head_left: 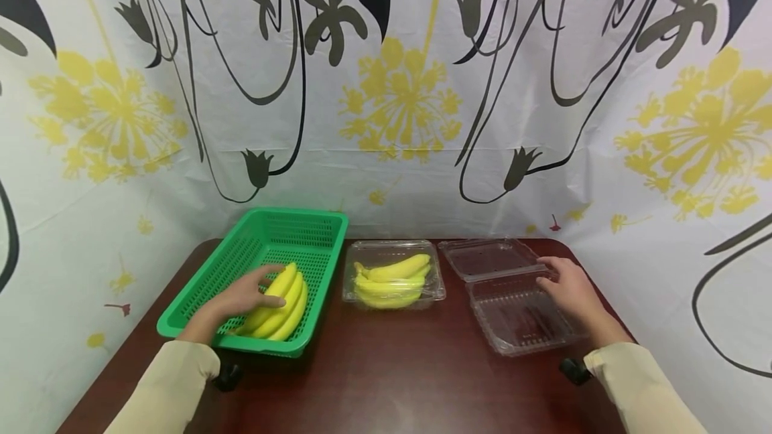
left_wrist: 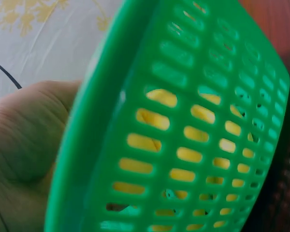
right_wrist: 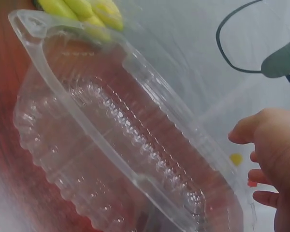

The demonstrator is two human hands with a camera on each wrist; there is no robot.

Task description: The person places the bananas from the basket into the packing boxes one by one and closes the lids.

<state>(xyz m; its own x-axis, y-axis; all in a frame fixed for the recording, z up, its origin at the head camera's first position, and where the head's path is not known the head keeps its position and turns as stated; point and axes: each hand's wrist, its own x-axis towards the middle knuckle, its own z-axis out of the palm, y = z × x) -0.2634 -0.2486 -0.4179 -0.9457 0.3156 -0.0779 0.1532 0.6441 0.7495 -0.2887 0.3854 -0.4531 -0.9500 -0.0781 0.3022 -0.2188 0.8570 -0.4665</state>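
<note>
A bunch of bananas (head_left: 283, 307) lies in the green plastic basket (head_left: 322, 273) on the left. My left hand (head_left: 244, 292) is over this bunch, thumb and fingers spread across its upper side; no firm grip shows. In the left wrist view the basket wall (left_wrist: 121, 101) hides the fingers, and yellow bananas (left_wrist: 188, 154) show through its slots. On the right stands a clear clamshell box (head_left: 512, 317), its lid (head_left: 491, 258) folded back. My right hand (head_left: 569, 288) is by its hinge side, fingers loosely bent around nothing. The right wrist view has the hand (right_wrist: 275, 154) beside the box.
Between basket and open box, a closed clear clamshell box (head_left: 348, 280) holds another bunch of bananas (head_left: 392, 281). Everything stands on a dark red-brown table (head_left: 398, 360). A patterned white curtain (head_left: 416, 206) hangs right behind the table and along both sides.
</note>
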